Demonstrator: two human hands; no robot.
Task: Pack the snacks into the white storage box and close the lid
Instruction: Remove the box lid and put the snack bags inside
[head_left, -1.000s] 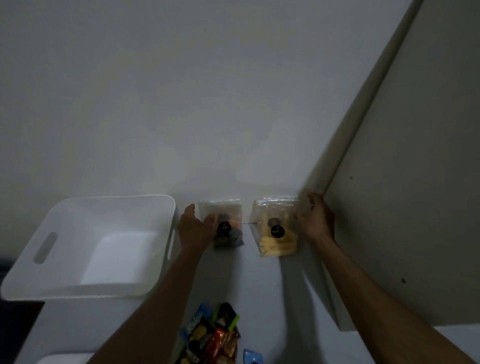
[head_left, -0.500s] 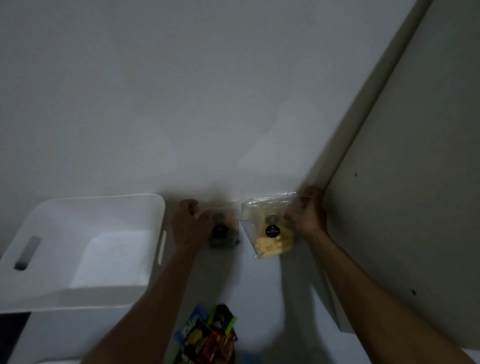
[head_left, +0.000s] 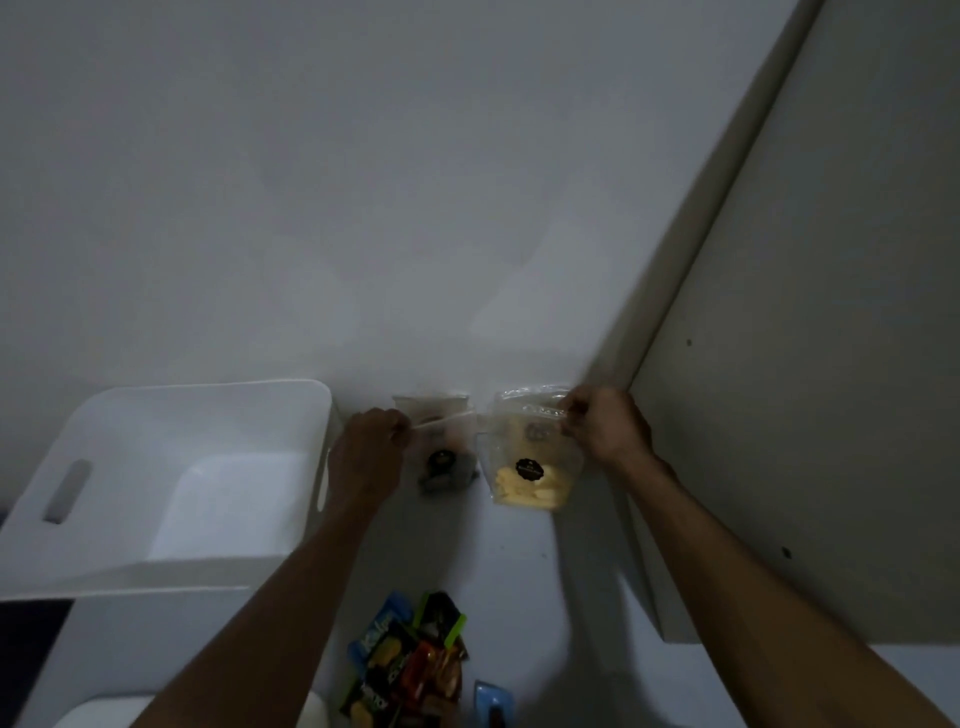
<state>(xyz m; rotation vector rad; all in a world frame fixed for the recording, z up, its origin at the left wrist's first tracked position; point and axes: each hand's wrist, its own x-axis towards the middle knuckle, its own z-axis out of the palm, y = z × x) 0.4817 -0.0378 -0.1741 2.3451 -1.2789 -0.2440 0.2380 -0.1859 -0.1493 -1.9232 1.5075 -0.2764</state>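
Wall: a plain pale grey wall (head_left: 415, 182) fills the upper view, meeting a beige panel (head_left: 831, 364) at right.
Surface: a white tabletop (head_left: 519, 561) runs below, dimly lit.
Box: the open white plastic storage box with slot handles (head_left: 67, 519) sits at left, its inside bare where visible, its right rim just beside the left hand.
Snack pile: a heap of colourful foil-wrapped snack packets (head_left: 410, 665) lies near the bottom edge, between the two forearms.
Yellow pouch: a clear plastic pouch of pale yellow pieces with a round black label (head_left: 527, 480) hangs from the right hand (head_left: 605, 428), whose fingers pinch its top corner.
Dark pouch: a clear plastic pouch of dark pieces with a round black label (head_left: 444, 462) is pinched at its top edge by the left hand (head_left: 371, 452); whether its base touches the tabletop is unclear in the gloom.
Small item: a light blue packet (head_left: 491, 701) lies at the bottom edge.
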